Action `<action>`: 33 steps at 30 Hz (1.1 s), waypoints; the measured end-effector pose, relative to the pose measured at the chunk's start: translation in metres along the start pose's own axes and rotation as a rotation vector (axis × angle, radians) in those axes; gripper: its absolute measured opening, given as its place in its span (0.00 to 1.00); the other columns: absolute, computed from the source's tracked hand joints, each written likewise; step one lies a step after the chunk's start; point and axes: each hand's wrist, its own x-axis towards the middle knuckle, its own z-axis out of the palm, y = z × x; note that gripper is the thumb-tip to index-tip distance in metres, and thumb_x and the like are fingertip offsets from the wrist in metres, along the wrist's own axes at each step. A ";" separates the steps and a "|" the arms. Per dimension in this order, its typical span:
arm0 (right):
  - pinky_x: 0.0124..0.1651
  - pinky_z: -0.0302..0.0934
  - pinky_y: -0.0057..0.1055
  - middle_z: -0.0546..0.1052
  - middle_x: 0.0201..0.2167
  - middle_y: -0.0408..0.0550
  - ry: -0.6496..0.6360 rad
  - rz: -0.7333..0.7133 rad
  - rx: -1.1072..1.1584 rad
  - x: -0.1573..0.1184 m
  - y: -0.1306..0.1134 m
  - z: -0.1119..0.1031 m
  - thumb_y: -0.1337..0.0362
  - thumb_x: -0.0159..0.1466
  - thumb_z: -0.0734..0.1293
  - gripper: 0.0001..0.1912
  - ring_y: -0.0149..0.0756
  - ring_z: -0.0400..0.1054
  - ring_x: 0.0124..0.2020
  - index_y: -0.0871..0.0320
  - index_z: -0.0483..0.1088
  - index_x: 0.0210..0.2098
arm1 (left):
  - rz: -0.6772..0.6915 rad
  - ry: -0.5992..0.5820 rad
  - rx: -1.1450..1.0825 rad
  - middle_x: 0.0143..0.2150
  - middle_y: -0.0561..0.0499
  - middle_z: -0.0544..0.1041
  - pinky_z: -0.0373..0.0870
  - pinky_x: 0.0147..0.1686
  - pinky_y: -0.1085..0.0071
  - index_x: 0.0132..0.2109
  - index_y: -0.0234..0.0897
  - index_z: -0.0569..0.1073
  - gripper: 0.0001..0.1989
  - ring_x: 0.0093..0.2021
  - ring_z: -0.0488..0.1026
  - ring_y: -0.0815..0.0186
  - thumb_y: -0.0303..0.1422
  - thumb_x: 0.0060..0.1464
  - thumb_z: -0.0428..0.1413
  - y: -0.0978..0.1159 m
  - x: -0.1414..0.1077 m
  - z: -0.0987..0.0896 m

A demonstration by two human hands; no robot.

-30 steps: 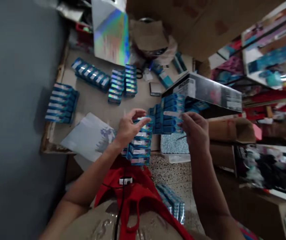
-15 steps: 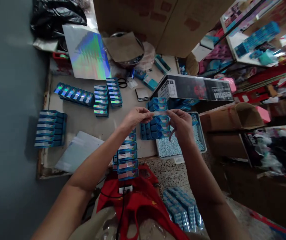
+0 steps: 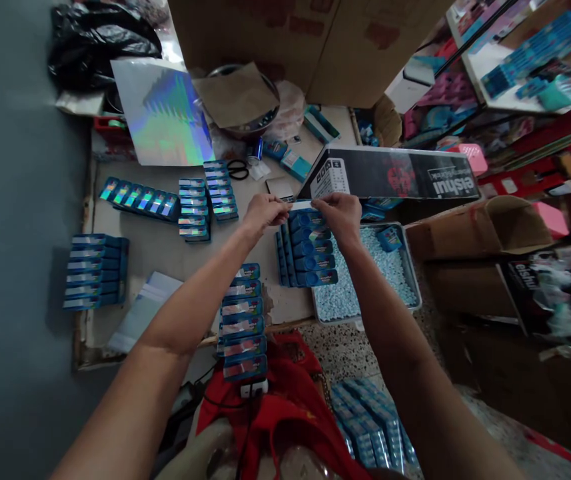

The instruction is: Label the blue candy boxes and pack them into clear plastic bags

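Between my hands a pale, narrow strip (image 3: 301, 205), possibly a sticker, is stretched across the far end of a stack of blue boxes (image 3: 314, 247). My left hand (image 3: 266, 212) pinches its left end. My right hand (image 3: 340, 213) holds the other end, with the thumb and fingers pressed together. Round openings show on the near faces of several boxes. Below my left forearm, another row of blue boxes (image 3: 243, 327), with pale strips on them, reaches toward my lap.
A plastic tray of light-blue beads (image 3: 338, 300) stands at the right, behind it a long black carton (image 3: 385, 175). More boxes with shiny strips (image 3: 140, 199) stand at the left. Scissors (image 3: 238, 170) and a holographic sheet (image 3: 165, 127) lie farther back.
Both hands have moved away from me, from the middle of the box stack to its far end, still holding the pale strip. The whole view has shifted slightly.
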 end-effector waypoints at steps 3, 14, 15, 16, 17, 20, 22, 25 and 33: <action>0.41 0.66 0.37 0.80 0.28 0.47 0.015 0.066 -0.022 0.002 -0.003 0.001 0.50 0.57 0.71 0.17 0.43 0.76 0.35 0.55 0.84 0.35 | -0.021 0.015 0.016 0.24 0.52 0.76 0.71 0.31 0.76 0.30 0.33 0.73 0.08 0.23 0.70 0.75 0.28 0.55 0.64 -0.004 0.006 0.001; 0.40 0.69 0.39 0.73 0.27 0.43 0.016 0.206 0.017 0.021 0.007 -0.003 0.53 0.50 0.78 0.19 0.40 0.70 0.33 0.53 0.66 0.27 | -0.231 0.058 -0.015 0.22 0.52 0.73 0.75 0.33 0.71 0.27 0.35 0.71 0.12 0.26 0.73 0.68 0.25 0.52 0.67 -0.021 0.020 0.015; 0.37 0.69 0.38 0.72 0.27 0.42 0.039 0.205 0.081 0.018 0.005 -0.007 0.52 0.52 0.77 0.19 0.38 0.69 0.31 0.53 0.65 0.27 | -0.213 0.086 0.005 0.22 0.52 0.73 0.75 0.34 0.70 0.27 0.35 0.71 0.12 0.27 0.74 0.67 0.25 0.51 0.67 -0.020 0.018 0.013; 0.34 0.68 0.36 0.71 0.26 0.41 0.064 0.197 0.150 0.015 0.002 -0.011 0.50 0.54 0.75 0.19 0.36 0.68 0.28 0.53 0.65 0.29 | -0.156 0.126 0.030 0.23 0.53 0.73 0.75 0.35 0.70 0.27 0.36 0.71 0.12 0.29 0.74 0.66 0.26 0.51 0.67 -0.017 0.014 0.011; 0.32 0.67 0.35 0.70 0.26 0.40 0.089 0.181 0.213 0.012 -0.001 -0.015 0.48 0.56 0.74 0.19 0.34 0.67 0.27 0.53 0.65 0.30 | -0.057 0.180 0.068 0.24 0.52 0.74 0.74 0.37 0.70 0.28 0.37 0.72 0.11 0.31 0.75 0.66 0.27 0.52 0.67 -0.013 0.008 0.008; 0.31 0.65 0.33 0.67 0.25 0.39 0.154 0.119 0.301 0.006 -0.011 -0.021 0.47 0.59 0.73 0.20 0.33 0.66 0.26 0.52 0.63 0.30 | 0.348 0.250 0.204 0.33 0.50 0.79 0.72 0.43 0.70 0.33 0.37 0.76 0.08 0.38 0.76 0.66 0.34 0.55 0.67 0.000 -0.016 0.006; 0.32 0.65 0.32 0.65 0.24 0.38 0.164 0.087 0.337 0.005 -0.017 -0.020 0.47 0.59 0.73 0.21 0.33 0.66 0.28 0.52 0.61 0.30 | 0.484 0.113 0.228 0.39 0.48 0.82 0.72 0.44 0.69 0.40 0.38 0.79 0.11 0.40 0.76 0.65 0.38 0.54 0.68 0.005 -0.033 0.010; 0.31 0.64 0.31 0.65 0.23 0.38 0.133 0.075 0.433 0.003 -0.025 -0.015 0.45 0.60 0.73 0.22 0.33 0.66 0.27 0.52 0.60 0.30 | 0.419 -0.148 0.149 0.41 0.47 0.83 0.72 0.42 0.69 0.45 0.37 0.81 0.20 0.40 0.77 0.65 0.39 0.45 0.73 0.001 -0.051 0.019; 0.30 0.66 0.33 0.72 0.24 0.39 -0.016 0.147 0.659 -0.016 -0.028 -0.018 0.52 0.52 0.77 0.22 0.33 0.69 0.26 0.51 0.62 0.33 | 0.139 -0.270 0.059 0.28 0.50 0.78 0.72 0.35 0.71 0.31 0.35 0.79 0.08 0.30 0.74 0.70 0.34 0.52 0.69 0.002 -0.038 -0.011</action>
